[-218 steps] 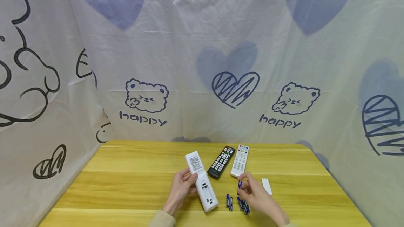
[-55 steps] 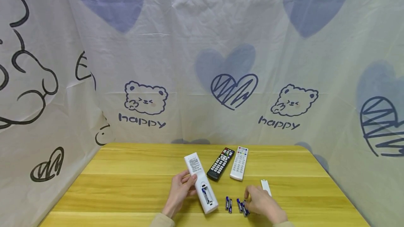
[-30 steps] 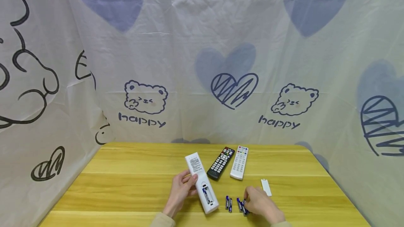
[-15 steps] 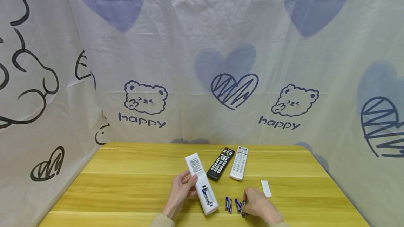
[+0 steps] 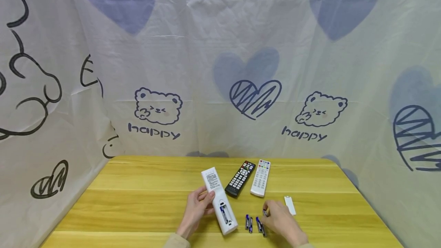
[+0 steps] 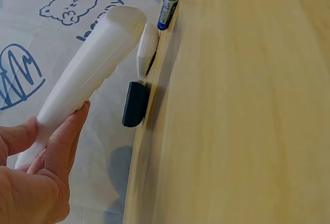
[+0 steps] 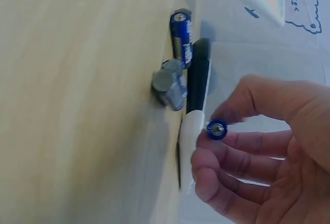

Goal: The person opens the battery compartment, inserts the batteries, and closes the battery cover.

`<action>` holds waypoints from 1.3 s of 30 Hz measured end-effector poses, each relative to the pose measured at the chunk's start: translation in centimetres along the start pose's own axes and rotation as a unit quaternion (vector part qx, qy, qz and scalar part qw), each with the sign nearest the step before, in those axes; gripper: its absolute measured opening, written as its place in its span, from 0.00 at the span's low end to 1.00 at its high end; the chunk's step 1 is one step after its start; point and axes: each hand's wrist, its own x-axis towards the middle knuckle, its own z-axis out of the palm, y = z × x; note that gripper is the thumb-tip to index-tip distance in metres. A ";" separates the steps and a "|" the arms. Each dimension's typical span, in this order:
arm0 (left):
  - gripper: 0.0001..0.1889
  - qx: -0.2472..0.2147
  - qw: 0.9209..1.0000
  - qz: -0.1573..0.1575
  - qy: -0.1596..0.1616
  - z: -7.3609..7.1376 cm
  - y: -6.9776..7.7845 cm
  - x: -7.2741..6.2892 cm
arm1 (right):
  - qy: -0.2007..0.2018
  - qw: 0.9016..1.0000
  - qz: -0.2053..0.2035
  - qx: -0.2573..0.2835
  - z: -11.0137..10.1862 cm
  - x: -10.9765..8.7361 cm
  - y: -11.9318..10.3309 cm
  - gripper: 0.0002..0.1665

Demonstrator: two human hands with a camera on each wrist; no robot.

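Note:
My left hand grips a white remote control back side up, its battery compartment open. One blue-and-black battery lies in the compartment, along its left side. In the left wrist view the remote's end tilts up above the table, thumb and fingers around its far part. My right hand pinches another battery between thumb and fingertips, its end facing the right wrist camera. Close beside that hand lie two batteries on the table. Another pair of batteries lies between them and the held remote.
A black remote and a second white remote lie buttons up behind the batteries. The white battery cover rests right of my right hand. A printed cloth hangs behind the wooden table.
The compartment was bare 7.3 seconds ago and now holds a battery. My right hand has since picked another battery from the right-hand group and raised it slightly. My left hand stays put.

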 end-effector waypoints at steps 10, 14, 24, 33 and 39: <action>0.29 -0.007 1.000 -0.005 0.000 -0.1 -0.1 0.1 | 0.045 0.995 -0.087 -0.029 0.0 0.4 -2.0 0.19; 0.29 -0.005 1.000 -0.003 0.003 -0.1 -0.2 0.1 | 0.063 0.990 -0.126 -0.018 0.5 0.4 -2.5 0.18; 0.28 -0.005 1.000 -0.007 0.008 0.1 -0.3 0.1 | 0.113 0.967 -0.218 0.061 1.1 0.0 -3.3 0.15; 0.28 -0.025 1.000 -0.007 0.006 0.1 -0.4 0.1 | 0.187 0.912 -0.353 0.098 1.7 0.3 -3.2 0.11; 0.28 -0.042 0.999 -0.012 0.008 0.3 -0.4 0.0 | 0.204 0.885 -0.400 0.122 1.8 0.3 -3.3 0.07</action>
